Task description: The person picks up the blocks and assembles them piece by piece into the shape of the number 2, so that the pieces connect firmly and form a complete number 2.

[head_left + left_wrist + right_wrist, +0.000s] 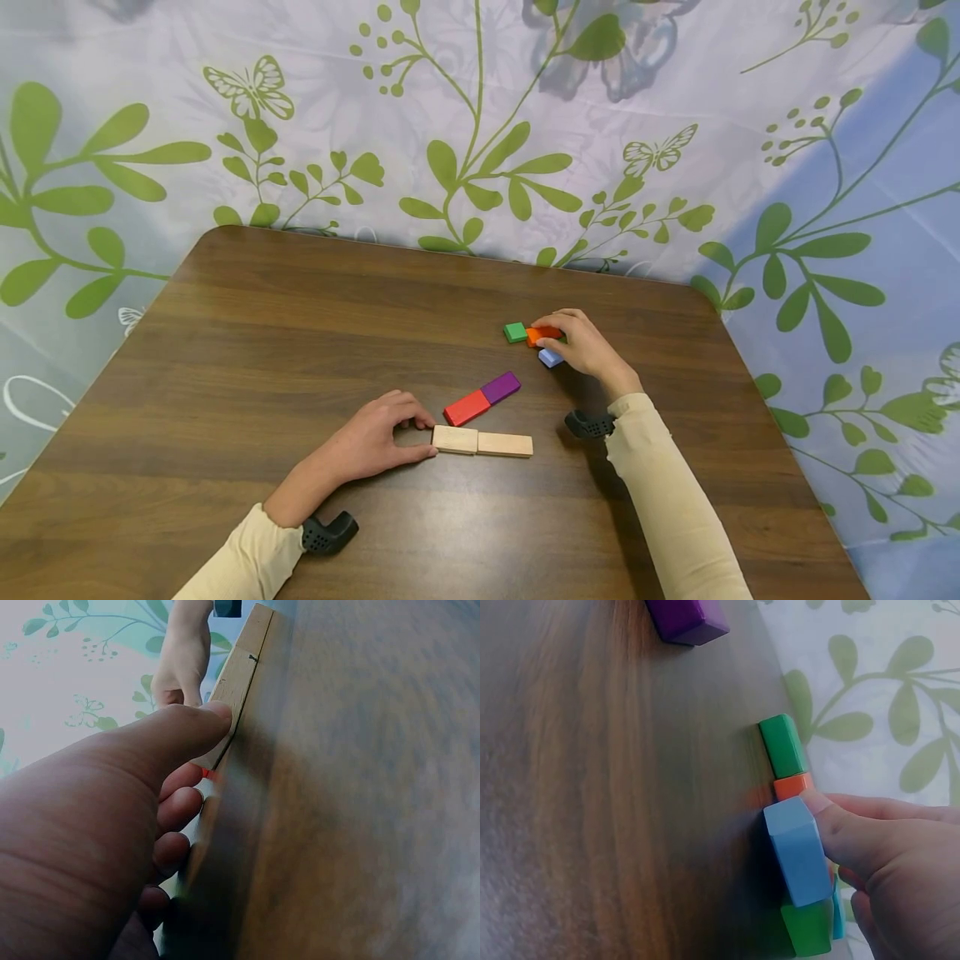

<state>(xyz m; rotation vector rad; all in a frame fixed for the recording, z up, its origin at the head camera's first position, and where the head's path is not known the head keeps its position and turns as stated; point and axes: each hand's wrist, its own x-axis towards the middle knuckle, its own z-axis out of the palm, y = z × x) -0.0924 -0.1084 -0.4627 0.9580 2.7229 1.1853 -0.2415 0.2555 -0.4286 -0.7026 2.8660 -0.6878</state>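
With left hand (375, 435), pinches a wooden block (454, 439), touching a second wooden block (506, 444) on the bench (300, 333) — with right hand (588, 346), pinches an orange block (534, 337) beside green block (515, 332) and light-blue block (550, 358).

My long sleeves (678, 496) are cream and wrinkled; my black, curved wrist pieces (330, 534) show small round holes.

Wooden block (454, 439) (unpainted), orange block (533, 337)
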